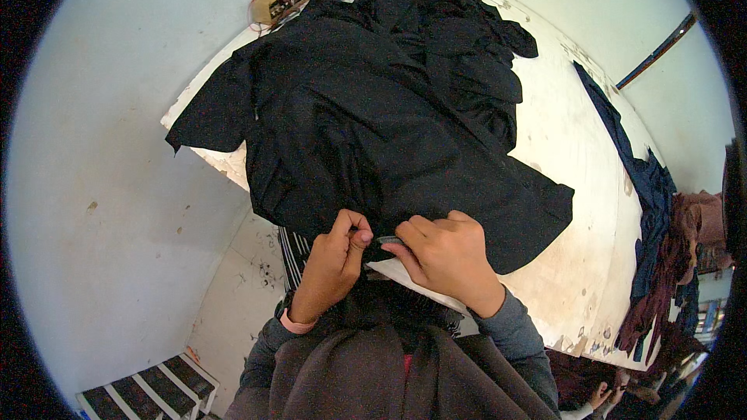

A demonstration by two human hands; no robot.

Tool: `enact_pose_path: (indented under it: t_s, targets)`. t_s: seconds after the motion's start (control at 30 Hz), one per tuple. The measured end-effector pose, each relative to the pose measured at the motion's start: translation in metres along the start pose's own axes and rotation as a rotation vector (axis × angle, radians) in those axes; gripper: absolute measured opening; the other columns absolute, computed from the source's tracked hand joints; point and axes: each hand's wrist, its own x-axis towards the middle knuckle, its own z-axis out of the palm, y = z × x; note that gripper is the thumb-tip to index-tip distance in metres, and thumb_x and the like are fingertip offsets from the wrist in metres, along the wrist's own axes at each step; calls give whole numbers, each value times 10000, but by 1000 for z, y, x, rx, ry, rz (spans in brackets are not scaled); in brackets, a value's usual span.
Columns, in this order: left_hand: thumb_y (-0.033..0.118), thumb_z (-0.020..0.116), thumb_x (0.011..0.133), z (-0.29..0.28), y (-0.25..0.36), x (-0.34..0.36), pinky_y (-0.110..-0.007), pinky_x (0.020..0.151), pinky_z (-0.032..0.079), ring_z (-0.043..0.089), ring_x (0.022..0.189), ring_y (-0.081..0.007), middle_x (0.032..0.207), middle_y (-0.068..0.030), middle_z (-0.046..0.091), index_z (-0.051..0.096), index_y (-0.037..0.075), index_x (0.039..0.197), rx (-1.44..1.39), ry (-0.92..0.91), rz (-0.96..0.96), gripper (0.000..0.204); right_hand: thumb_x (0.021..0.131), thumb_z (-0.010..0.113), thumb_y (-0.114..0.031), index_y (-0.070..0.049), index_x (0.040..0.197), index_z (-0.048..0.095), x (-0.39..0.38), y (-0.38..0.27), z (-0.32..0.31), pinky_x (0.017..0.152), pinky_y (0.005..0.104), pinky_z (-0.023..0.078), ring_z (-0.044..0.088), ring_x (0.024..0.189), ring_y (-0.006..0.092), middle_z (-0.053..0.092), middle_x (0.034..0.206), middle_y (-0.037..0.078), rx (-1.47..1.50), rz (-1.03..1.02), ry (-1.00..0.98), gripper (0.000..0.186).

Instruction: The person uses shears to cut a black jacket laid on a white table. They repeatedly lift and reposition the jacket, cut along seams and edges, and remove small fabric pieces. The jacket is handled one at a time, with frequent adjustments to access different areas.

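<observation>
On the pale worktop [560,144] spreads one large heap of black cloth [366,132], its near edge running down to two bare hands; how many pieces make up the heap cannot be told. Both forearms come up from the lower edge in grey sleeves and angle inward, so the hands nearly meet. The left hand [336,245] points upward with fingers curled and thumb brought against the forefinger; whether cloth or thread sits between them, I cannot tell. The right hand [447,249] lies knuckles up, turned leftward, its thumb and forefinger pinching one small grey object [389,240]. One tan box [282,1] with two thin wires stands at the far left edge, one navy cloth [650,194] drapes along the right, and one dark-slatted bench [134,397] is at lower left.
</observation>
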Motion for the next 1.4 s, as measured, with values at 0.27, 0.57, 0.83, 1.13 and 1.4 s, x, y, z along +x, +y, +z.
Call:
enact_pose_path:
  t_s: [0.27,0.57,0.83,1.13,1.4]
  targets:
    - [141,482,1078,-14,-9,0,-348,647,512,690,687,-258,780,-158,693,503,18,1059,-25,97,-18,125,837,772,-374,-140,802,642,0,2,-1,571,348,406,618,567,220,601,689,26,5,-12,-10,270]
    - [223,643,981,-110,-34,-26,-419,790,505,680,886,-328,947,-113,713,676,57,968,746,541,-84,170,730,713,-182,-172,1155,740,15,43,1,662,381,531,673,648,250,740,875,74,429,62,34,426]
    - [432,900,677,-20,-27,-1,-459,1046,333,592,1155,-271,1097,-62,690,701,120,1037,531,-129,369,516,724,717,-169,-152,992,711,32,71,12,637,420,545,698,730,319,700,786,105,409,14,-212,269]
    - [342,934,689,-26,5,50,-443,999,323,594,982,-235,856,-17,646,599,90,814,163,42,484,437,863,752,-158,-39,882,692,15,91,-36,587,300,383,436,627,82,471,654,-3,882,286,-50,134]
    - [108,895,780,-8,32,54,-202,732,421,526,809,-40,842,57,592,535,96,835,-370,-53,-3,365,768,802,-185,-106,990,755,20,64,-38,629,305,526,669,660,189,717,836,86,561,253,232,241]
